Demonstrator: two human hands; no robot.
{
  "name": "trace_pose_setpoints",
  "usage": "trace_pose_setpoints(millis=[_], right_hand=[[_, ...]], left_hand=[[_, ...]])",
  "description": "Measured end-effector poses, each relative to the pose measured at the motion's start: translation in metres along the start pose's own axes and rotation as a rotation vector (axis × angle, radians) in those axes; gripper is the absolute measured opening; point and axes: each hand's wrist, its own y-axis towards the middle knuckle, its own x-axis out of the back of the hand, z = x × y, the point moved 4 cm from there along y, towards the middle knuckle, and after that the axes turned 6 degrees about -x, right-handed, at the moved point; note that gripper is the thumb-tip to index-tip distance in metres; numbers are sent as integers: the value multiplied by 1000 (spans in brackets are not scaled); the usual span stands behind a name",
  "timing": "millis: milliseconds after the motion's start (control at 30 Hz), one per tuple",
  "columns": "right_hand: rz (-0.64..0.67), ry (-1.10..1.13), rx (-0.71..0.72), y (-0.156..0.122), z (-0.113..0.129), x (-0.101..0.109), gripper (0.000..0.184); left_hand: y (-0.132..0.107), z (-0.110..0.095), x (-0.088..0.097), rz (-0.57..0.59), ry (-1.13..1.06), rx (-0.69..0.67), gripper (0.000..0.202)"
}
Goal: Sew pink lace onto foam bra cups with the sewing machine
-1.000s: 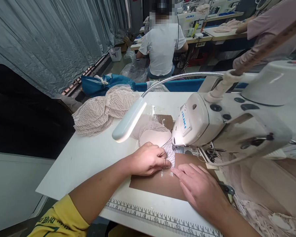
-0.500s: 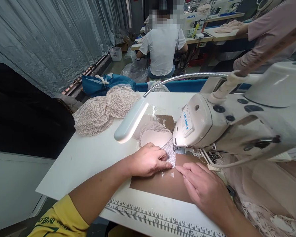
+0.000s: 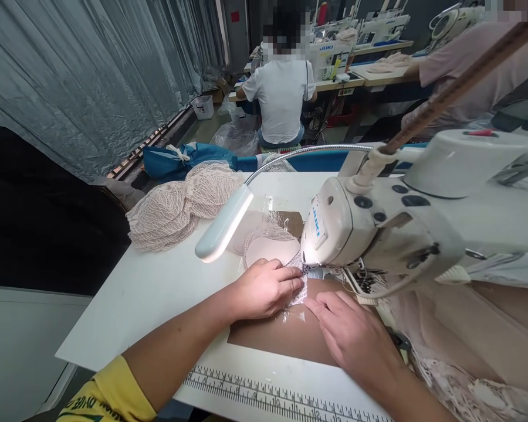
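Observation:
A pale pink bra cup with lace edging [image 3: 270,249] lies under the needle end of the white JUKI sewing machine [image 3: 338,225]. My left hand [image 3: 266,288] rests on its near lace strip, fingers together and curled, pressing the lace down beside the needle area. With thumb and forefinger, my right hand [image 3: 354,328] pinches the near corner of that strip. The fingertips of both hands are close together. Under them is a brown sheet [image 3: 281,340] on the white table [image 3: 158,293]. The needle itself is hidden behind the machine head.
A lit lamp [image 3: 224,225] on a bendable neck hangs over the work. Stacked lace cups [image 3: 176,205] lie at the back left, and sheer beige lace fabric [image 3: 466,351] at the right. A ruler strip [image 3: 264,392] runs along the front edge. Two people sit beyond the table.
The whole view has shifted slightly, with the machine now further left in it. My left fingers have drawn back and curled a little on the lace; my right hand keeps its pinch.

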Motion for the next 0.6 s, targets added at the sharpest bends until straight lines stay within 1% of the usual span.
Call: trace_pose_setpoints(millis=[100, 200, 467, 600], right_hand=[[12, 1, -7, 0, -1, -1, 32], [9, -6, -19, 1, -2, -1, 33], [-2, -111, -73, 8, -7, -5, 36], [1, -187, -139, 8, -10, -9, 39]], left_hand=[[2, 0, -1, 42, 25, -22, 40], [3, 2, -1, 51, 34, -28, 41], [5, 7, -2, 4, 34, -42, 39], [5, 8, 0, -8, 31, -49, 37]])
